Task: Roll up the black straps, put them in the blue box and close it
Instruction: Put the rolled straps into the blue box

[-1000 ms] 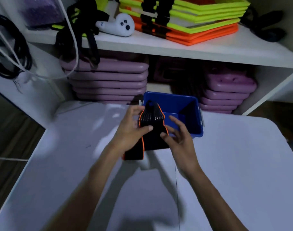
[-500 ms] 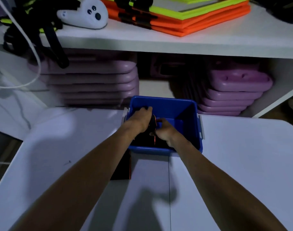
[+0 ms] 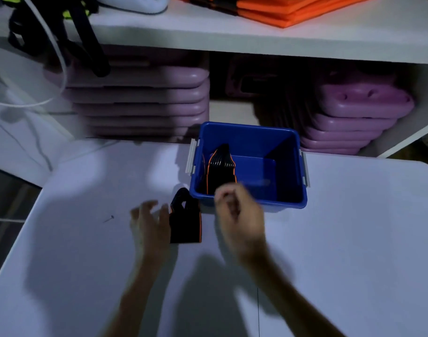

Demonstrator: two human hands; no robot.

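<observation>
The blue box (image 3: 290,171) stands lidless on the white table, near its far edge. A rolled black strap with orange edging (image 3: 220,169) stands upright inside it at the left wall. A second black strap with orange trim (image 3: 186,224) lies on the table just in front of the box's left corner. My left hand (image 3: 149,224) is beside that strap on its left, fingers spread, touching or nearly touching it. My right hand (image 3: 239,212) hovers in front of the box's near rim with fingers loosely curled and nothing in it. Both hands are blurred.
Behind the box, stacks of purple pads (image 3: 140,100) fill the space under a white shelf (image 3: 256,40). Orange mats (image 3: 293,10), black straps (image 3: 74,32) and a white cable (image 3: 59,59) hang or lie on that shelf. A small dark speck (image 3: 109,218) lies on the table (image 3: 354,239).
The rolled strap went from my hands into the box and was let go. Both hands have come back out toward me; the left one now reaches the strap on the table.
</observation>
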